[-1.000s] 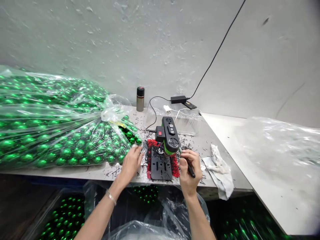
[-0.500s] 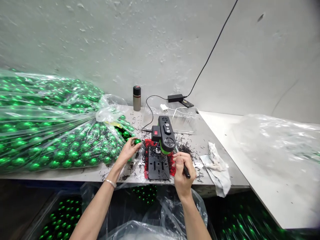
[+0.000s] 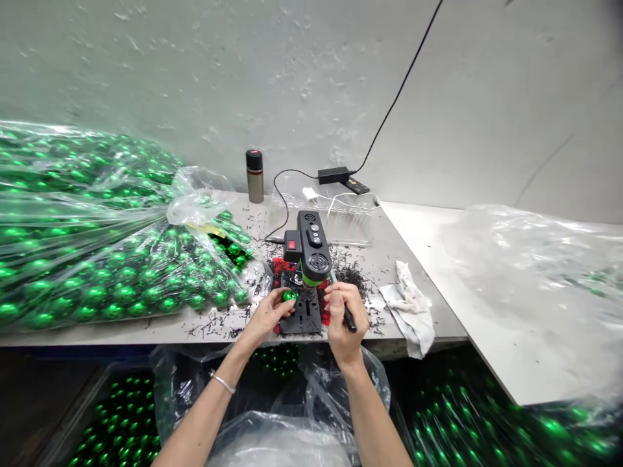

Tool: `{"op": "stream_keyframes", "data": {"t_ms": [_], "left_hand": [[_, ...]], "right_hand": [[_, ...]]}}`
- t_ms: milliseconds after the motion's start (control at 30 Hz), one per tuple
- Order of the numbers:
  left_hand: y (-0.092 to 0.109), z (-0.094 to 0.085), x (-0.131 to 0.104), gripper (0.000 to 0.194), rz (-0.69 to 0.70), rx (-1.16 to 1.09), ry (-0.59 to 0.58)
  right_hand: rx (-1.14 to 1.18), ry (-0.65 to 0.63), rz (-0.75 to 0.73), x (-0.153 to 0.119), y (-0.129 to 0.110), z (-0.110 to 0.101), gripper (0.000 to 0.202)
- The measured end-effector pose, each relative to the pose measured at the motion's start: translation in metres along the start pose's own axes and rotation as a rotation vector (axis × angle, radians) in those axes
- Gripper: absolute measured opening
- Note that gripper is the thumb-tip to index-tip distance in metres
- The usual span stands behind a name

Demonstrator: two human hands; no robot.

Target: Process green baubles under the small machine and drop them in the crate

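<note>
A shiny green ball is pinched in the fingers of my left hand, just above the black slotted plate. Over that plate stands a small black-and-green machine with round vents and a red switch. Just right of the machine, my right hand is closed around a slim pen-like tool with a black end. The tool's far end is partly hidden by the machine. Red material strewn with black bits shows around the plate.
A large clear bag of green balls fills the left side. Behind are a flask, power adapter and clear tray. A white cloth hangs over the front edge; bagged green balls lie below.
My left hand has carried the green ball rightward, from beside the bag to over the plate. My right hand keeps its grip on the tool. The whole view has shifted slightly.
</note>
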State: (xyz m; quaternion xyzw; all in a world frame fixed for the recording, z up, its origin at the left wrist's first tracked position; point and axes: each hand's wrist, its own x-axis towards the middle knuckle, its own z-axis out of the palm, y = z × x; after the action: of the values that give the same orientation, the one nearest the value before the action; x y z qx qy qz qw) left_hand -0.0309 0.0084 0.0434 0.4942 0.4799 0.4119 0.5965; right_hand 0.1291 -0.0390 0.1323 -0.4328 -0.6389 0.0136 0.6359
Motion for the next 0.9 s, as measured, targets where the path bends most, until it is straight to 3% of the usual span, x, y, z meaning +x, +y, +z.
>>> {"op": "stream_keyframes", "data": {"t_ms": [167, 267, 433, 667, 800, 900], "left_hand": [[-0.004, 0.004, 0.000, 0.039, 0.254, 0.545, 0.025], [-0.004, 0.005, 0.001, 0.036, 0.351, 0.701, -0.005], [0.002, 0.003, 0.008, 0.030, 0.415, 0.800, -0.111], [0.011, -0.010, 0.020, 0.034, 0.395, 0.885, -0.251], [0.011, -0.006, 0.022, 0.034, 0.395, 0.883, -0.221], [0.007, 0.002, 0.018, 0.033, 0.415, 0.888, -0.126]], "right_hand": [[-0.013, -0.003, -0.028, -0.001, 0.001, 0.000, 0.018], [-0.009, -0.001, -0.045, -0.001, 0.002, 0.000, 0.018], [-0.007, -0.006, -0.067, 0.000, 0.002, -0.001, 0.019], [-0.017, -0.016, -0.083, 0.000, 0.004, -0.002, 0.018], [-0.022, -0.022, -0.085, 0.000, 0.004, -0.002, 0.018], [-0.028, -0.012, -0.086, -0.001, 0.005, -0.002, 0.018]]}}
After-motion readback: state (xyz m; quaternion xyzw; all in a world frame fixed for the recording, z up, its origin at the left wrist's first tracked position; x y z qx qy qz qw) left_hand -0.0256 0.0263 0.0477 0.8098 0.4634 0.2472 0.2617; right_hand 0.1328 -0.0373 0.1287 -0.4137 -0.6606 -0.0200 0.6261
